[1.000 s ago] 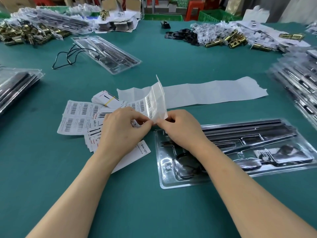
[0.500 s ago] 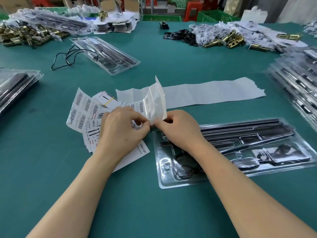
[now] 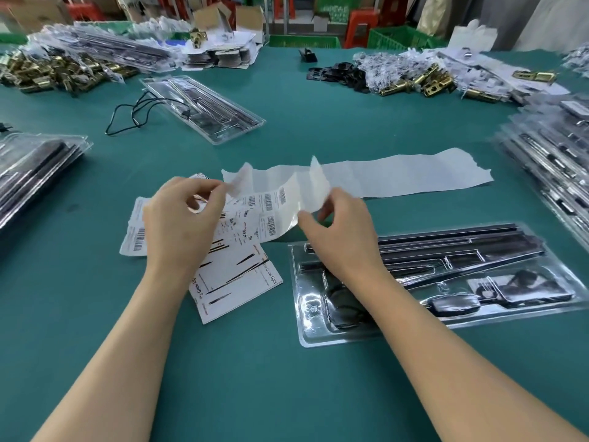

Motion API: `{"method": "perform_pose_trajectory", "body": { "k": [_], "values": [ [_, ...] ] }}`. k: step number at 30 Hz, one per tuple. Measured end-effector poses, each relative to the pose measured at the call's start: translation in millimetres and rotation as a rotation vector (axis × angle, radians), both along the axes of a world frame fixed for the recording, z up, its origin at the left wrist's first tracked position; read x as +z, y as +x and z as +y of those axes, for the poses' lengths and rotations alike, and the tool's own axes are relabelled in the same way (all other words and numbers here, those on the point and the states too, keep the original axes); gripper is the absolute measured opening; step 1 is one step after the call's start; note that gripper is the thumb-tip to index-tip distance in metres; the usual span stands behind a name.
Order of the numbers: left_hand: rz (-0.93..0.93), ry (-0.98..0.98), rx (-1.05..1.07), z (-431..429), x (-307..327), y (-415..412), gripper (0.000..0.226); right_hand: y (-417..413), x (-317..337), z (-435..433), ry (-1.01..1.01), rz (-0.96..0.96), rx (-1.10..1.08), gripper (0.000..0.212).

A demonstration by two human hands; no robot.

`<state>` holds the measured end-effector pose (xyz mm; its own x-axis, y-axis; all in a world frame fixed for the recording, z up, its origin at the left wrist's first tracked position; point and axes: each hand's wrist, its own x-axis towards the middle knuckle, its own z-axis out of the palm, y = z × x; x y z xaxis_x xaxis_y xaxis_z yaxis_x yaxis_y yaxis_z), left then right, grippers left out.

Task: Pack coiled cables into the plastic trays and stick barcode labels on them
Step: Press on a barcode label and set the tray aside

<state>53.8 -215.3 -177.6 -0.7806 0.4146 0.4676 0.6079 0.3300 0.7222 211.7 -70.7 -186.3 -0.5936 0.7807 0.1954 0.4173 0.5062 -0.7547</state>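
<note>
A clear plastic tray (image 3: pixel 297 282) lies front right, holding black bars and a coiled black cable (image 3: pixel 344 306). Just left of it, my right hand (image 3: pixel 339 229) pinches the curled end of a barcode label strip (image 3: pixel 271 210) that hangs a little above the table. My left hand (image 3: pixel 183 218) is further left, with thumb and fingertip shut on a small blurred label (image 3: pixel 238 182) lifted off the strip. Printed insert cards (image 3: pixel 237 282) and more barcode sheets (image 3: pixel 134 239) lie under my left hand.
A long bare backing paper (image 3: pixel 401 173) stretches behind my hands. Another filled tray (image 3: pixel 204 106) with a loose black cable (image 3: pixel 127 114) sits at the back left. Stacks of trays stand at the left edge (image 3: pixel 32 169) and right edge (image 3: pixel 554 148). Brass hardware piles (image 3: pixel 54 73) line the far side.
My hands have drawn apart: the left pulled a label away to the left, and the folded strip has opened out between them. The tray has not moved.
</note>
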Motion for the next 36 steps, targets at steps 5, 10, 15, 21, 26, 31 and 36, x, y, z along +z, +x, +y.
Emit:
{"method": "perform_pose_trajectory", "body": {
  "k": [5, 10, 15, 21, 26, 31, 36],
  "values": [
    [0.203, 0.073, -0.310, 6.7, 9.1, 29.1, 0.023, 30.2, 19.8, -6.4, 0.009, 0.394, -0.085, 0.018],
    [0.233, 0.190, -0.524, 17.7, 12.2, 65.7, 0.057, 72.6, 41.7, -7.0, -0.498, 0.247, 0.446, 0.024],
    [0.218, 0.203, -0.633, 24.7, 8.8, 83.8, 0.063, 101.3, 53.5, -13.3, -0.649, 0.185, 0.567, 0.023],
    [0.269, 0.202, -0.657, 27.9, 10.8, 90.1, 0.067, 126.9, 56.7, -8.6, -0.686, 0.070, 0.566, 0.015],
    [0.363, 0.184, -0.671, 32.9, 15.5, 96.7, 0.064, 138.7, 56.0, -8.4, -0.719, 0.020, 0.595, 0.015],
    [0.363, 0.013, -0.621, 34.3, 23.0, 99.4, 0.050, 149.0, 50.6, -1.7, -0.631, 0.068, 0.479, 0.018],
    [-0.033, -0.148, -0.635, 40.0, 15.4, 138.2, 0.021, 168.2, 31.5, 5.9, -0.415, 0.248, 0.136, 0.011]
  ]
}}
